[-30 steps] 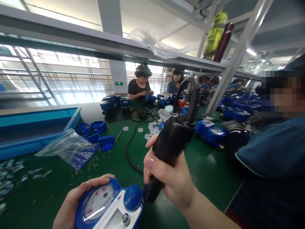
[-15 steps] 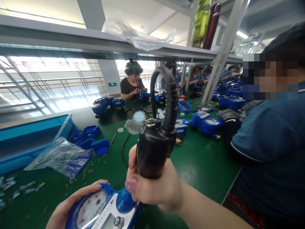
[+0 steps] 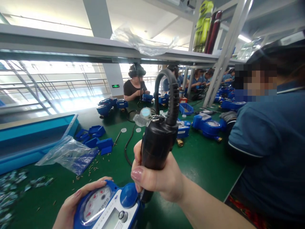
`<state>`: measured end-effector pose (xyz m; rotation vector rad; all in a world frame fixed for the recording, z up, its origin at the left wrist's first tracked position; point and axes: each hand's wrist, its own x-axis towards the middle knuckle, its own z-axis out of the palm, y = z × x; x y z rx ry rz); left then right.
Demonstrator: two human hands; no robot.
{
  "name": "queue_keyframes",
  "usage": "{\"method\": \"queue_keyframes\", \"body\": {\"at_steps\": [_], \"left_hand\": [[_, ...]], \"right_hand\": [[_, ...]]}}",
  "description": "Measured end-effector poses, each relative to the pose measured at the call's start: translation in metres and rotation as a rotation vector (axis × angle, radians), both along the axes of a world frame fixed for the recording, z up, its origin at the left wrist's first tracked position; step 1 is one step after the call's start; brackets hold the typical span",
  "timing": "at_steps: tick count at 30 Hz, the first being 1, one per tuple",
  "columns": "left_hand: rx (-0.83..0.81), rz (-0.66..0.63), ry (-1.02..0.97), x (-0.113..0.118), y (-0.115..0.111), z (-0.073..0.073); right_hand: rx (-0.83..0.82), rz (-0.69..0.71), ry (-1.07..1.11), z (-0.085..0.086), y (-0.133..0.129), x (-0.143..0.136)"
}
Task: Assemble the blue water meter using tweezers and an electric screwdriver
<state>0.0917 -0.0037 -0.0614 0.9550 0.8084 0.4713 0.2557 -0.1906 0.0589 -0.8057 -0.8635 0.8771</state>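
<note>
My right hand (image 3: 159,179) is wrapped round a black corded electric screwdriver (image 3: 156,143), held upright with its cable looping up from the top. Its lower end meets the right edge of a blue water meter (image 3: 130,194); the tip itself is hidden. Around the left side of that meter, my left hand (image 3: 77,197) is closed, fingers along the rim of the round dial. The meter has a white panel with a display, a metal button and a round blue cap. A clear plastic tag with a pale blue disc (image 3: 145,112) hangs by the screwdriver's top.
Small screws (image 3: 94,168) lie scattered left of centre, near a plastic bag (image 3: 69,154), blue plastic parts (image 3: 96,140) and a blue tray (image 3: 71,122). Other water meters (image 3: 207,124) stand farther back. A co-worker (image 3: 267,133) sits close on the right. A shelf (image 3: 78,47) crosses overhead.
The whole view has shifted a little, so most things appear slightly lower and farther right. Both hands keep their hold on the meter and the screwdriver.
</note>
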Motion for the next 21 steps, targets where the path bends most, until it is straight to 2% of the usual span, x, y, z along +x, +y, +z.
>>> {"method": "queue_keyframes", "body": {"at_steps": [3,9,14,18,21], "left_hand": [[-0.087,-0.053,-0.091,-0.003,-0.003,-0.004],[0.029,-0.026,-0.168,-0.001,-0.011,-0.007],[0.296,0.064,-0.140,0.001,0.000,-0.009],[0.677,0.232,0.027,0.004,0.006,-0.002],[0.789,0.360,0.066,0.008,0.005,0.003]], "right_hand": [[0.020,-0.012,-0.010,0.001,0.000,-0.001],[0.008,-0.066,-0.049,0.002,0.001,-0.007],[0.112,-0.188,-0.100,-0.006,0.007,-0.009],[0.159,-0.226,-0.082,-0.015,0.011,-0.015],[0.167,-0.211,-0.057,-0.012,0.012,-0.028]]}}
